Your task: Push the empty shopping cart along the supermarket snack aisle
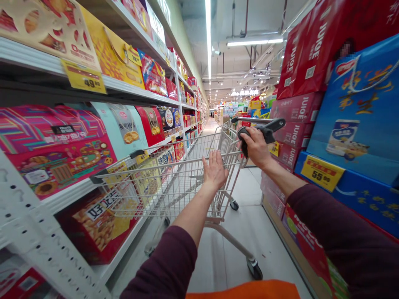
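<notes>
A wire shopping cart (pixel 174 182) stands tilted in the aisle in front of me, with nothing visible in its basket. My right hand (pixel 256 145) is wrapped round the dark grip of the cart handle (pixel 264 123). My left hand (pixel 215 170) is open, fingers together and stretched out, resting against the cart's near rim. Both arms wear dark maroon sleeves.
Shelves of boxed biscuits and gift packs (pixel 59 153) with yellow price tags (pixel 83 78) line the left. Stacked red cartons (pixel 299 108) and blue gift boxes (pixel 358 120) rise on the right. The tiled aisle floor (pixel 249 232) runs ahead between them. Something orange (pixel 246 290) shows at the bottom edge.
</notes>
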Demonstrator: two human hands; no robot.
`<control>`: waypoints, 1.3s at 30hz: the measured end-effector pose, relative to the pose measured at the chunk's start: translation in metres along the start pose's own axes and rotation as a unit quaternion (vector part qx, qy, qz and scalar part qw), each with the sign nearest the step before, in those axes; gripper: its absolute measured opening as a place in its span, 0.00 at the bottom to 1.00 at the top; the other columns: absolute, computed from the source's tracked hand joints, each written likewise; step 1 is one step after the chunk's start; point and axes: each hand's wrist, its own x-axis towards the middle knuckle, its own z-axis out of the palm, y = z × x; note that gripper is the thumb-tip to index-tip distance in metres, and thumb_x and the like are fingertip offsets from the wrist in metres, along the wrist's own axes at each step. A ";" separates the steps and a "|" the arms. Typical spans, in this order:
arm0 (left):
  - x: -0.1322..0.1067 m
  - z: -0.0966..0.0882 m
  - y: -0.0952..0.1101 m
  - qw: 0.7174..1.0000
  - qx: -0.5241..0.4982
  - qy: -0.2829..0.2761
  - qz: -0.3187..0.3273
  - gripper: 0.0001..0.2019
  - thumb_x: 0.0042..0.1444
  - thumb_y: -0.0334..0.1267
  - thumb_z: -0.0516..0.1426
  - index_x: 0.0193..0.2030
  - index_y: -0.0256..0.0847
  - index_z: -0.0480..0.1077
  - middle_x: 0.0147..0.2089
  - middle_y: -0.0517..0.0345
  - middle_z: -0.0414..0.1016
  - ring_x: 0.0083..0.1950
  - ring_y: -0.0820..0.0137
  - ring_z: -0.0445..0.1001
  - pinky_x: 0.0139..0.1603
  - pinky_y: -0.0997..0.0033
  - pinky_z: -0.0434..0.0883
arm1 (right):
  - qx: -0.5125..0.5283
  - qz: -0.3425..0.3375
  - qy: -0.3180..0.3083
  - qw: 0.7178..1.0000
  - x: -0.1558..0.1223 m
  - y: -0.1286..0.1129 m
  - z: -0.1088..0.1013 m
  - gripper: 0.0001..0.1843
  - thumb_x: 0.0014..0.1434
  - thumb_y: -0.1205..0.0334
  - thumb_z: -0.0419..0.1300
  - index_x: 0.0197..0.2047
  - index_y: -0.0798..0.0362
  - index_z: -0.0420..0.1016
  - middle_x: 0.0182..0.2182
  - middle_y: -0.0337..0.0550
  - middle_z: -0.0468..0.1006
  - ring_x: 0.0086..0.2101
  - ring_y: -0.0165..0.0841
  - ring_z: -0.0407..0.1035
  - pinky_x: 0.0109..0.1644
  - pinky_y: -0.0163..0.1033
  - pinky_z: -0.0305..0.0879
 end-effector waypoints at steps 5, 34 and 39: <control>0.000 0.001 -0.001 1.000 0.004 0.009 -0.008 0.35 0.59 0.41 0.49 0.71 0.26 0.45 0.73 0.38 0.48 0.74 0.57 0.45 0.72 0.44 0.43 | 0.017 -0.084 -0.068 0.994 -0.011 -0.041 0.025 0.19 0.66 0.69 0.46 0.51 0.54 0.76 0.58 0.52 0.72 0.61 0.43 0.60 0.65 0.57 0.60; -0.003 -0.010 -0.004 0.999 -0.002 -0.034 -0.015 0.34 0.59 0.40 0.51 0.70 0.28 0.47 0.72 0.39 0.53 0.73 0.58 0.50 0.72 0.44 0.44 | -0.006 -0.117 -0.140 0.983 0.009 -0.056 0.017 0.13 0.63 0.70 0.52 0.44 0.54 0.77 0.51 0.54 0.75 0.54 0.44 0.64 0.61 0.52 0.60; -0.004 -0.009 -0.008 0.999 -0.001 -0.039 -0.021 0.35 0.60 0.41 0.50 0.71 0.27 0.46 0.73 0.40 0.50 0.74 0.58 0.47 0.72 0.44 0.43 | -0.037 -0.069 -0.061 0.995 0.014 -0.011 -0.001 0.16 0.66 0.66 0.49 0.48 0.54 0.77 0.53 0.53 0.73 0.54 0.43 0.63 0.61 0.51 0.62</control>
